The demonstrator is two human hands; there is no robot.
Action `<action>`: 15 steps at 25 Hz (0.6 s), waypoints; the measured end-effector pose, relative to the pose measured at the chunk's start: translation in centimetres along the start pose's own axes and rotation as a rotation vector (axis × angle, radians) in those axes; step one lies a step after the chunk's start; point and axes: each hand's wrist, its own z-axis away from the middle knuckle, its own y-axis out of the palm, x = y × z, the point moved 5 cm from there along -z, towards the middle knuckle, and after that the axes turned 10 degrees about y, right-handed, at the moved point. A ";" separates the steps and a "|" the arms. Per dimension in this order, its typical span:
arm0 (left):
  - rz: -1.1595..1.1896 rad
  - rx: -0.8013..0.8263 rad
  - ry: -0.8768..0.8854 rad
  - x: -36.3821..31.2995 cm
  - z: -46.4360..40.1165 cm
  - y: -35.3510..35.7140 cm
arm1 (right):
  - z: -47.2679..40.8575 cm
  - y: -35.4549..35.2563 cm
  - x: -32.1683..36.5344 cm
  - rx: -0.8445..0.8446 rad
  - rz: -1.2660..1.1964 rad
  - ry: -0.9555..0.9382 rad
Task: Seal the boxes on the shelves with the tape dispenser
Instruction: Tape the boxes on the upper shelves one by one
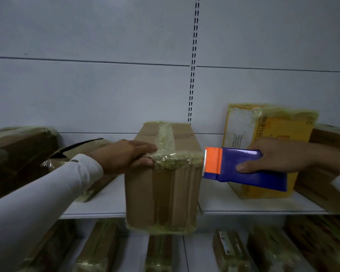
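A brown cardboard box [161, 193] stands on the white shelf [243, 205], its front hanging over the shelf edge. Yellowish clear tape runs along its top seam and wraps its front top edge. My left hand [124, 156] grips the box's top left front corner, fingers on top and thumb on the front face. My right hand [279, 156] holds a blue tape dispenser [243, 165] with an orange toothed head, just right of the box at its top edge. The head's teeth are almost at the box's right side.
A yellow taped box [263, 138] stands behind the dispenser, and a brown box [330, 163] sits at the far right. Dark taped boxes [22, 152] lie on the left of the shelf. Several taped boxes [230, 250] fill the shelf below. A grey back panel rises behind.
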 end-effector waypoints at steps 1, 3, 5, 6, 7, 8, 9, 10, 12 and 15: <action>-0.029 0.028 -0.011 -0.3 -0.5 -0.2 | -0.6 0.5 -0.2 -0.012 -0.021 -0.005; -0.181 0.000 -0.019 -1.0 -1.8 -1.2 | -1.4 1.0 -0.3 -0.017 -0.084 -0.015; -0.285 -0.100 0.011 -2.7 -4.0 -1.4 | -1.8 1.3 -0.3 0.003 -0.143 -0.016; -0.278 -0.105 0.037 -3.8 -5.1 -0.8 | -2.0 1.4 -0.2 0.021 -0.166 -0.017; -0.238 -0.069 0.052 -4.5 -6.0 0.2 | -2.2 1.5 -0.1 0.032 -0.178 -0.025; -0.192 -0.016 0.051 -4.7 -6.5 1.2 | -2.3 1.7 0.1 0.039 -0.175 -0.042; -0.167 0.003 0.047 -4.5 -6.5 2.0 | -2.4 1.8 0.2 0.047 -0.163 -0.067; -0.164 -0.028 0.051 -4.1 -6.4 2.3 | -2.3 1.9 0.2 0.054 -0.153 -0.088; -0.174 -0.075 0.060 -3.3 -5.9 2.0 | -1.8 1.4 -0.1 0.064 -0.135 -0.103; -0.171 -0.090 0.103 -3.5 -5.9 2.3 | -0.3 0.2 -1.5 0.077 -0.069 -0.045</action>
